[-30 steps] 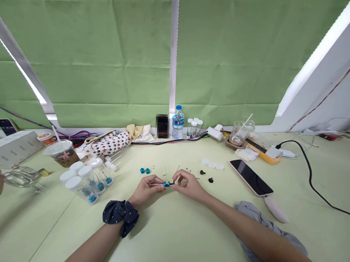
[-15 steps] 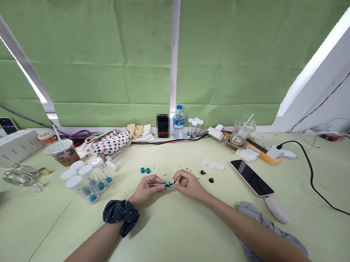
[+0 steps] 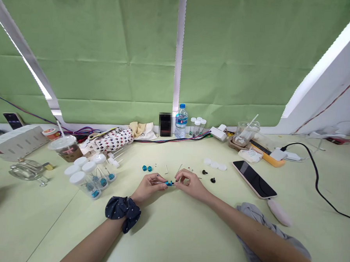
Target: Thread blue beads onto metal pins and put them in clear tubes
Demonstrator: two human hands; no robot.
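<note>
"Blue part (image 3: 169, 183), six o'clock from the bottle (image 3: 181, 121)?"

"Yes: left fingers (image 3: 161, 186) pinched on it, right fingers (image 3: 179, 184) seemingly pinching a black bit (image 3: 176, 182) at three o'clock. Joining them, I'd guess; next wants steady alignment."

On the table (image 3: 175, 244), a small part (image 3: 169, 183) sits between the left hand (image 3: 148, 187) and the right hand (image 3: 191, 184). Behind the hands lie, left to right, 2 balls (image 3: 144, 168), a hex key (image 3: 166, 169) and 2 knobs (image 3: 213, 180); 3 discs (image 3: 214, 164) lie behind the knobs. Right of these is a phone (image 3: 254, 179), with a cloth (image 3: 248, 209) before it, partly under the right forearm. Jars (image 3: 88, 167) stand left of the left hand, a cup (image 3: 69, 153) behind them. Left of the jars lies a glass vessel (image 3: 26, 171), a box (image 3: 19, 140) behind it. At the back, vials (image 3: 196, 128) stand just right of a bottle (image 3: 181, 127).
</note>
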